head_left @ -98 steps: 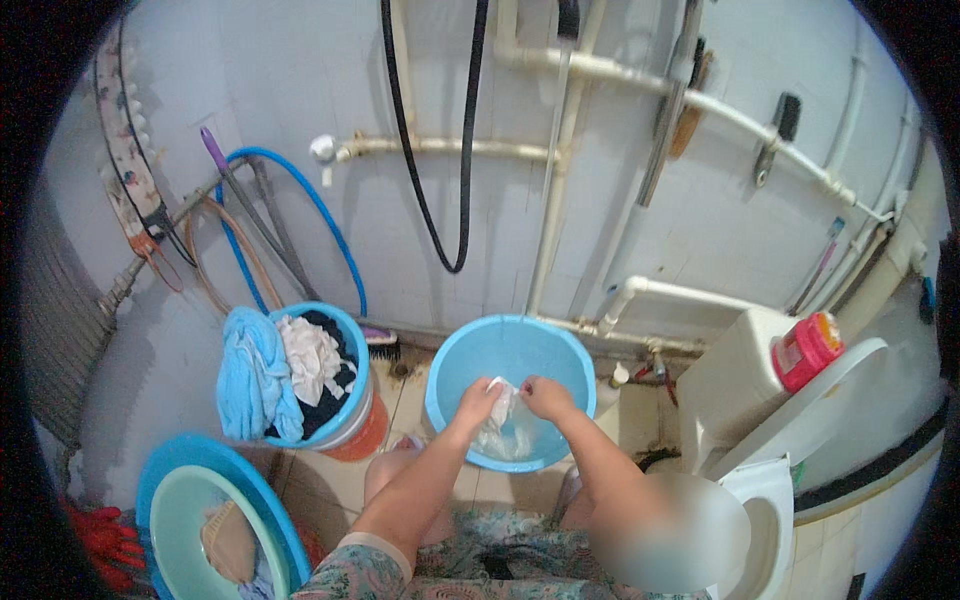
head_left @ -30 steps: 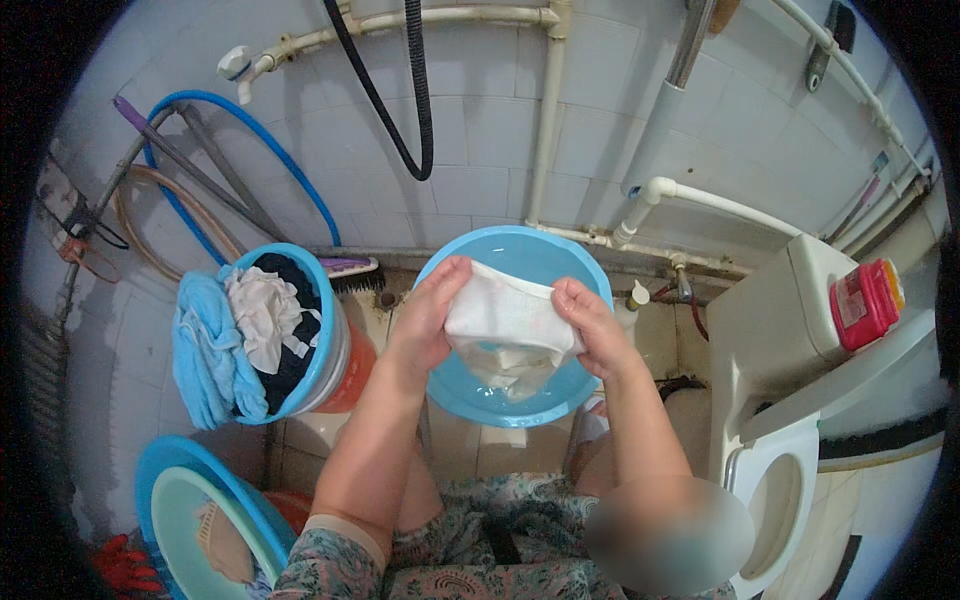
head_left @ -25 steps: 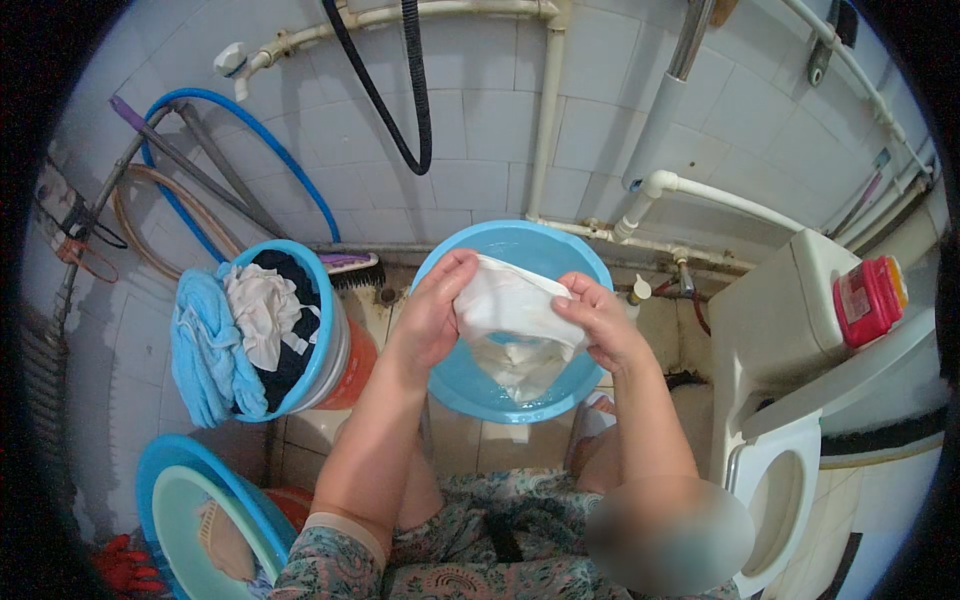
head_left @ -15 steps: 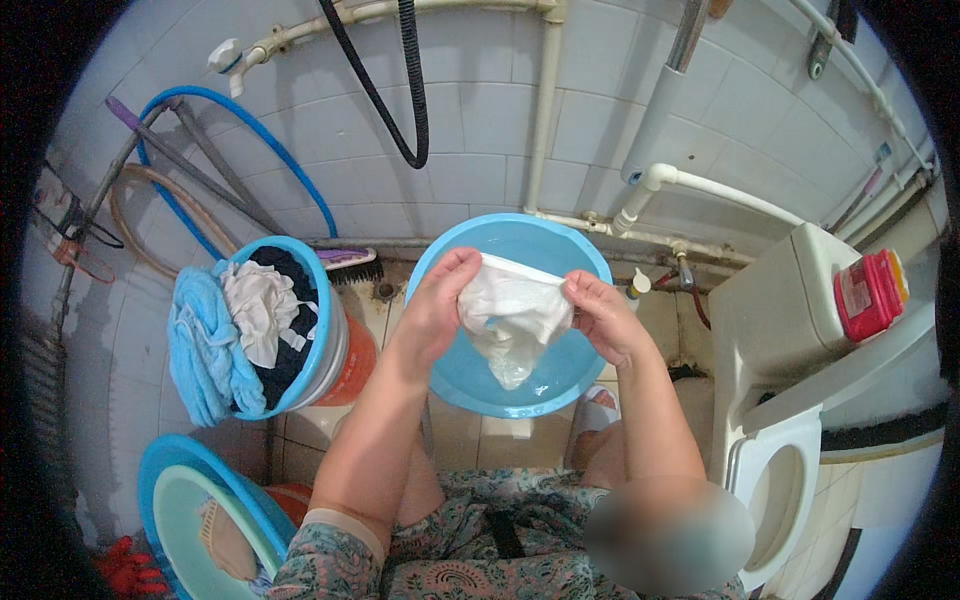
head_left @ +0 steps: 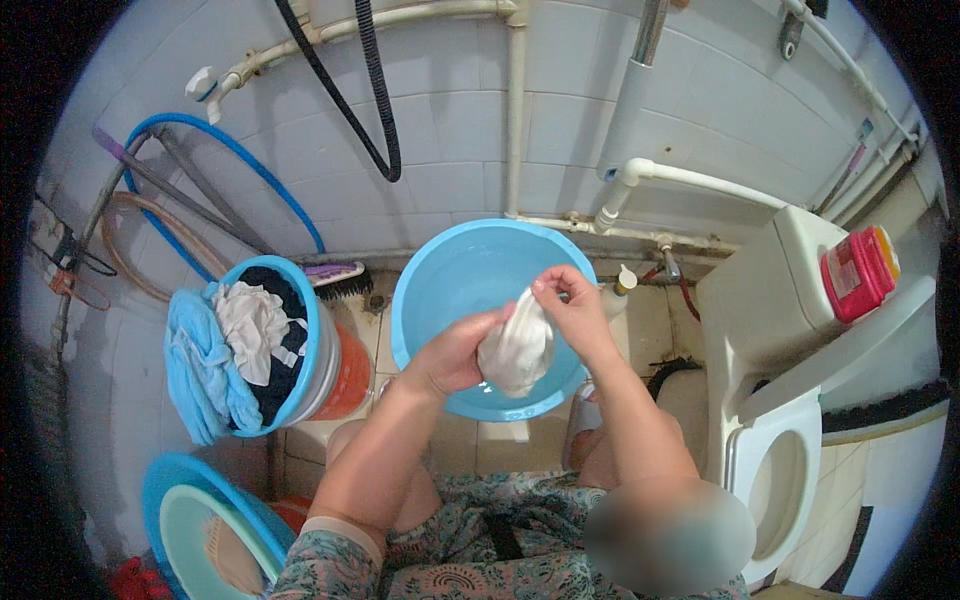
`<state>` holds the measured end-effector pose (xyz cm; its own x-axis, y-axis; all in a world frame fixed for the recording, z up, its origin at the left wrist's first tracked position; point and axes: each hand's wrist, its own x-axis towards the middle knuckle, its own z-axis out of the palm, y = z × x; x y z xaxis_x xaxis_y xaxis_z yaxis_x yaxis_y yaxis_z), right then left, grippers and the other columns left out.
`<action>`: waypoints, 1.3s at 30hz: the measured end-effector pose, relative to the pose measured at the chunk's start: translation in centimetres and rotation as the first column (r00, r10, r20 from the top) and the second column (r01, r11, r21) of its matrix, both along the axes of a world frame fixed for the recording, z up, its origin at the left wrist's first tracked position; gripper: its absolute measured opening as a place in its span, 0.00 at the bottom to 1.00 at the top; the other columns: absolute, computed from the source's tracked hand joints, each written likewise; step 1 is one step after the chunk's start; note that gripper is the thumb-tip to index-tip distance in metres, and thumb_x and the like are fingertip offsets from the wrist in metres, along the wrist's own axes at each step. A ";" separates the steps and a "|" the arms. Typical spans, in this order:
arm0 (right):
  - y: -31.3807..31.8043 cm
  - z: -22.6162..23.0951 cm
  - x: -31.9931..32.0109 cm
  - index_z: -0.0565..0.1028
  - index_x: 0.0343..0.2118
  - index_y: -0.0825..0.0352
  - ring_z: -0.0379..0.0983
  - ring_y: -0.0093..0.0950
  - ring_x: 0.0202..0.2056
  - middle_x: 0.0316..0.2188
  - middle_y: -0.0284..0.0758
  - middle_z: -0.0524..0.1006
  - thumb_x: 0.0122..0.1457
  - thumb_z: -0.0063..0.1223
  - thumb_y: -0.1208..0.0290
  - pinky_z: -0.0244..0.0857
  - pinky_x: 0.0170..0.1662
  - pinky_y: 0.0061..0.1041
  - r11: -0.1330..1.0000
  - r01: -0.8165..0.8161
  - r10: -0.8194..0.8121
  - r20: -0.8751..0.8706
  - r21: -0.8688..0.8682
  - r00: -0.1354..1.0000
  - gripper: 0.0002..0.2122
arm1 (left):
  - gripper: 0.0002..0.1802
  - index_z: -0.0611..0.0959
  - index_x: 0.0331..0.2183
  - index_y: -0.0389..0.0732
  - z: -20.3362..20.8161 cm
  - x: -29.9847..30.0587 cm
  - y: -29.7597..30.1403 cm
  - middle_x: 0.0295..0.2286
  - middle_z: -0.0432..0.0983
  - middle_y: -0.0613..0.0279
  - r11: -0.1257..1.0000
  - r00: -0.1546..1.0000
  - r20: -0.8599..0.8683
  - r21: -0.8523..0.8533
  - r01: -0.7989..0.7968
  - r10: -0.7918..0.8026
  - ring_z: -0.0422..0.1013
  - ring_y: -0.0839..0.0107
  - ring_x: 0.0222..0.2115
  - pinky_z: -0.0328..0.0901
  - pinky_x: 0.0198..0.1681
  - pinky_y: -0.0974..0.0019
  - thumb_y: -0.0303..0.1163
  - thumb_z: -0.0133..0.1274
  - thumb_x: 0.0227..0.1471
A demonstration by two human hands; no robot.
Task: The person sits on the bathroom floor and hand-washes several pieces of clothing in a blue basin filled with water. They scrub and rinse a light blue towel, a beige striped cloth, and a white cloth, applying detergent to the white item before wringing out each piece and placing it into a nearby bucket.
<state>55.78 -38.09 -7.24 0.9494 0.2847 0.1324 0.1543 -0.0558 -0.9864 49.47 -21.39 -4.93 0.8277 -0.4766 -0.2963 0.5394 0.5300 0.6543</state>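
1. Blue towel and other washing fill a bucket (head_left: 300, 350) left of the basin (head_left: 460, 280), within easy reach.
2. Left hand (head_left: 455, 352) is closed round the white cloth (head_left: 518, 348) from below, over the basin so drips fall in.
3. Right hand (head_left: 570, 310) pinches the cloth's top, probably to wring it.
4. Toilet (head_left: 790, 470) stands right of the basin.

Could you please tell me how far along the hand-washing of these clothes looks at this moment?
Possibly done: several clothes sit heaped in the blue bucket, though washed or waiting I cannot tell. In hand: the left hand and right hand grip a bunched white cloth over the light blue basin. Left: this cloth is not yet set aside with the others.
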 end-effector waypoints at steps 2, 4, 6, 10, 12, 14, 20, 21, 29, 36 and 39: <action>0.5 -0.7 -0.3 0.68 0.32 0.66 0.66 0.20 0.30 0.27 0.30 0.70 0.50 0.55 0.70 0.61 0.32 0.19 0.981 0.194 -0.193 0.095 -0.003 0.977 0.10 | 0.19 0.70 0.43 0.35 0.2 0.2 -0.4 0.38 0.72 0.60 0.973 0.987 -0.058 -0.170 -0.158 0.151 0.70 0.70 0.37 0.64 0.42 0.66 0.38 0.38 0.56; 1.0 -0.5 -0.8 0.67 0.33 0.67 0.66 0.23 0.31 0.29 0.33 0.68 0.49 0.55 0.70 0.62 0.33 0.20 0.931 0.366 -0.359 0.206 0.002 0.910 0.11 | 0.19 0.68 0.43 0.34 0.2 0.8 -0.1 0.39 0.70 0.57 0.936 0.962 -0.007 -0.228 -0.267 0.273 0.68 0.68 0.40 0.61 0.46 0.64 0.37 0.37 0.55; 1.1 -0.6 -1.7 0.67 0.34 0.67 0.66 0.26 0.32 0.31 0.35 0.67 0.46 0.56 0.71 0.63 0.34 0.23 0.970 0.233 -0.209 0.245 -0.072 0.947 0.13 | 0.20 0.66 0.44 0.33 -0.5 1.3 0.4 0.41 0.68 0.54 0.892 0.938 -0.001 -0.309 -0.329 0.346 0.65 0.65 0.43 0.58 0.49 0.63 0.38 0.37 0.55; 2.3 0.3 -3.8 0.65 0.36 0.66 0.66 0.27 0.34 0.34 0.35 0.66 0.44 0.57 0.74 0.63 0.37 0.23 0.947 0.085 0.024 0.334 -0.308 0.942 0.16 | 0.26 0.64 0.45 0.30 -1.4 1.8 1.1 0.45 0.63 0.48 0.818 0.908 -0.044 -0.417 -0.396 0.417 0.59 0.59 0.49 0.50 0.54 0.58 0.42 0.38 0.53; 2.9 0.5 -4.2 0.65 0.35 0.66 0.66 0.31 0.33 0.34 0.37 0.66 0.40 0.59 0.76 0.64 0.37 0.25 0.943 0.102 0.005 0.320 -0.317 0.947 0.18 | 0.27 0.63 0.45 0.29 -1.1 1.7 1.0 0.46 0.62 0.47 0.784 0.898 -0.063 -0.464 -0.412 0.435 0.57 0.57 0.50 0.49 0.55 0.57 0.43 0.38 0.53; 3.1 0.4 -4.2 0.65 0.34 0.65 0.66 0.31 0.34 0.34 0.37 0.66 0.40 0.59 0.78 0.64 0.37 0.26 0.944 0.143 -0.036 0.339 -0.298 0.940 0.18 | 0.25 0.62 0.44 0.30 -0.3 1.4 0.6 0.45 0.61 0.47 0.740 0.903 -0.091 -0.542 -0.399 0.420 0.57 0.56 0.49 0.50 0.54 0.56 0.43 0.39 0.53; 2.7 -0.5 -2.9 0.64 0.36 0.67 0.68 0.39 0.32 0.31 0.41 0.69 0.43 0.54 0.78 0.63 0.35 0.31 0.925 0.216 -0.089 0.375 -0.312 0.923 0.16 | 0.27 0.64 0.46 0.34 0.6 0.7 0.0 0.48 0.60 0.51 0.775 0.919 0.026 -0.548 -0.315 0.393 0.53 0.55 0.52 0.47 0.56 0.52 0.46 0.39 0.52; 2.7 -0.5 -2.8 0.64 0.36 0.67 0.69 0.38 0.32 0.31 0.41 0.70 0.44 0.53 0.78 0.63 0.35 0.30 0.938 0.204 -0.105 0.328 -0.282 0.939 0.15 | 0.26 0.64 0.46 0.35 0.6 0.6 0.0 0.48 0.59 0.52 0.783 0.905 0.064 -0.529 -0.326 0.421 0.53 0.55 0.52 0.47 0.56 0.52 0.45 0.39 0.53; 2.5 -0.7 -2.0 0.67 0.35 0.66 0.69 0.26 0.32 0.30 0.36 0.73 0.51 0.43 0.79 0.61 0.37 0.21 0.974 0.140 -0.132 -0.056 0.178 0.990 0.07 | 0.23 0.60 0.50 0.38 0.7 0.3 -0.3 0.49 0.54 0.58 0.791 0.679 0.496 -0.025 -0.612 0.541 0.53 0.65 0.50 0.53 0.52 0.61 0.27 0.39 0.51; 1.9 -0.7 -1.5 0.66 0.36 0.67 0.62 0.16 0.31 0.30 0.29 0.68 0.55 0.42 0.76 0.58 0.36 0.15 0.977 0.108 -0.132 0.124 0.184 0.983 0.06 | 0.22 0.60 0.50 0.37 -0.8 0.8 0.0 0.46 0.57 0.56 0.379 0.512 0.795 0.386 -0.841 0.326 0.56 0.65 0.47 0.55 0.49 0.65 0.28 0.40 0.51; 2.8 0.5 -3.7 0.67 0.35 0.66 0.63 0.19 0.31 0.30 0.31 0.68 0.55 0.41 0.74 0.59 0.37 0.18 0.964 0.006 -0.022 0.055 0.265 0.998 0.06 | 0.24 0.59 0.49 0.38 -4.4 1.7 -0.3 0.44 0.58 0.56 0.496 0.606 0.593 0.362 -0.789 0.531 0.58 0.66 0.45 0.54 0.49 0.65 0.30 0.42 0.51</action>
